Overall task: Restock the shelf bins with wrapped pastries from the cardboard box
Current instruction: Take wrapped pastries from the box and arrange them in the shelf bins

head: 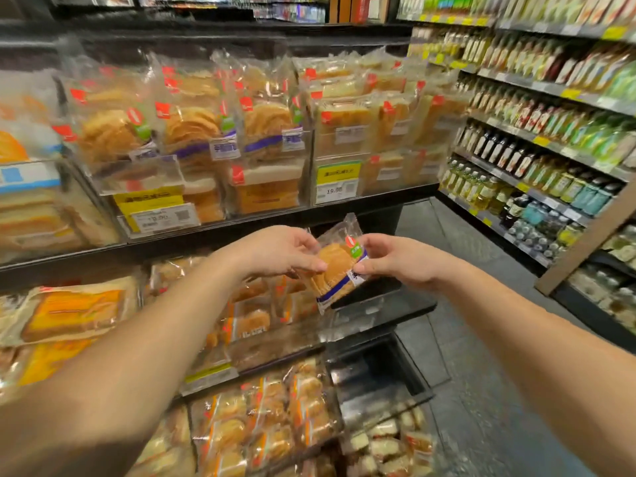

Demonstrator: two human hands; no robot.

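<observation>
Holding one clear-wrapped round golden pastry (335, 268) with a red and green label between both hands, in front of the black shelf edge (213, 232).

The left hand (275, 251) pinches the wrapper's left side; the right hand (395, 259) pinches its right side. Above that edge, clear plastic bins (144, 177) with yellow price tags (338, 173) hold matching packets.

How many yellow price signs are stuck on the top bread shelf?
2. One yellow paper price sign hangs on the left clear plastic bin; the other yellow paper price sign is on the bin to its right. More may be hidden beyond the picture's left edge.
</observation>
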